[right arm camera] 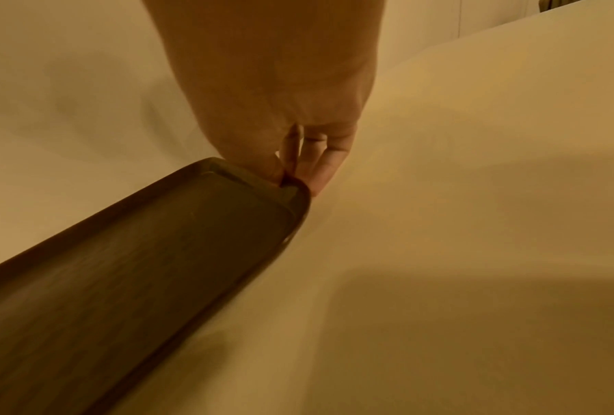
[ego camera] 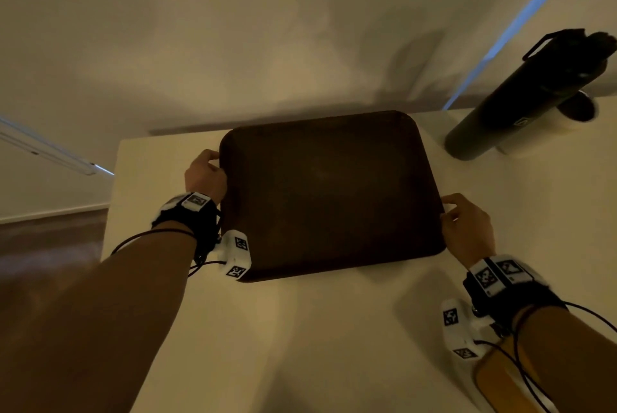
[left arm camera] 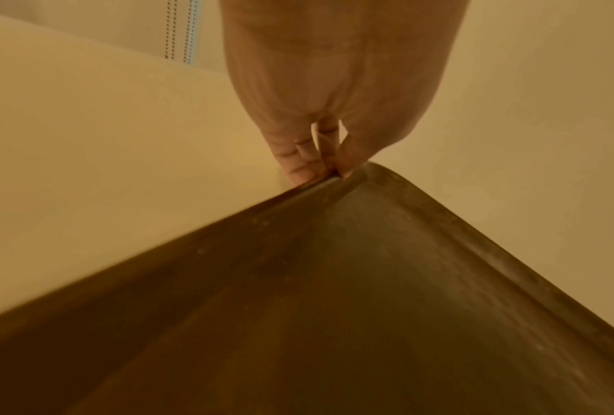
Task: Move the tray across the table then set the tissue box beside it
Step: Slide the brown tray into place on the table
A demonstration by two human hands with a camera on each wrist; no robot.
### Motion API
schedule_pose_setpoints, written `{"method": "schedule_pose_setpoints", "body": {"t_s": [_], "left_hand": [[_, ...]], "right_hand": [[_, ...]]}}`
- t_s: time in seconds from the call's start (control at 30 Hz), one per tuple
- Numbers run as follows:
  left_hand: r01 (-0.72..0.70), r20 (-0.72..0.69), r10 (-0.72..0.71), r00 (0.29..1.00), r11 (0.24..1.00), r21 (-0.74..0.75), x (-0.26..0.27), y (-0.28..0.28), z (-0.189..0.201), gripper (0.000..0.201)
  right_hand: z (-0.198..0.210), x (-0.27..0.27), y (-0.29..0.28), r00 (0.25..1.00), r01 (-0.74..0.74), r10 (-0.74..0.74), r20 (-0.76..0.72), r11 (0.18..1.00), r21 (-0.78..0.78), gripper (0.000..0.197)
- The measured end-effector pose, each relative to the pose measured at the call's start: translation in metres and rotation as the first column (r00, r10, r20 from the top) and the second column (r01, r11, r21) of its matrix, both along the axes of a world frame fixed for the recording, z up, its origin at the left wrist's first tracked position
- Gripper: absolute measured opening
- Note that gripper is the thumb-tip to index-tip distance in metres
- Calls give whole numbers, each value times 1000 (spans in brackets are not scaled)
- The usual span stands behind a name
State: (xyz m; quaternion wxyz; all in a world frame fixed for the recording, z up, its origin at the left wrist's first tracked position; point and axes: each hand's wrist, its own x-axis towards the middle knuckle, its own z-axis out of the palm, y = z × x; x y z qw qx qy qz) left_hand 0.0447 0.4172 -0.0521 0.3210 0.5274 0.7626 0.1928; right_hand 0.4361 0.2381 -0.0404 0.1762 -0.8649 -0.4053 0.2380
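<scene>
A dark brown rectangular tray (ego camera: 327, 192) sits over the middle of the white table (ego camera: 300, 329), its far edge near the table's back edge. My left hand (ego camera: 213, 160) pinches the tray's left rim near the far corner, thumb on top and fingers (left arm camera: 304, 165) below. At the right rim my right hand (ego camera: 449, 209) pinches it the same way, as the right wrist view shows (right arm camera: 291, 174). A shadow lies beneath the tray's (right arm camera: 156, 252) near right side. A yellow-topped box-like thing (ego camera: 494, 379), perhaps the tissue box, lies at the bottom right, partly hidden by my right forearm.
A tall black bottle (ego camera: 534, 95) stands at the table's far right, with a white roll (ego camera: 547, 132) just behind it. A pale wall rises right behind the table. The table's left edge (ego camera: 112, 199) drops to a dark floor.
</scene>
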Motion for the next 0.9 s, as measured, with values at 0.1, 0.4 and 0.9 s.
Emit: {"method": "schedule_pose_setpoints", "body": {"t_s": [0.1, 0.4, 0.9], "left_hand": [[2, -1, -2, 1000, 1000, 14, 2, 7, -1, 43], [-4, -16, 5, 1000, 1000, 22, 2, 10, -6, 46], [25, -17, -25, 1000, 1000, 11, 3, 15, -4, 45]], "right_hand": [[-5, 1, 1, 1000, 3, -3, 8, 1000, 10, 34], [-10, 1, -2, 999, 7, -8, 34, 999, 35, 34], [-10, 2, -2, 999, 19, -20, 33, 1000, 18, 35]]}}
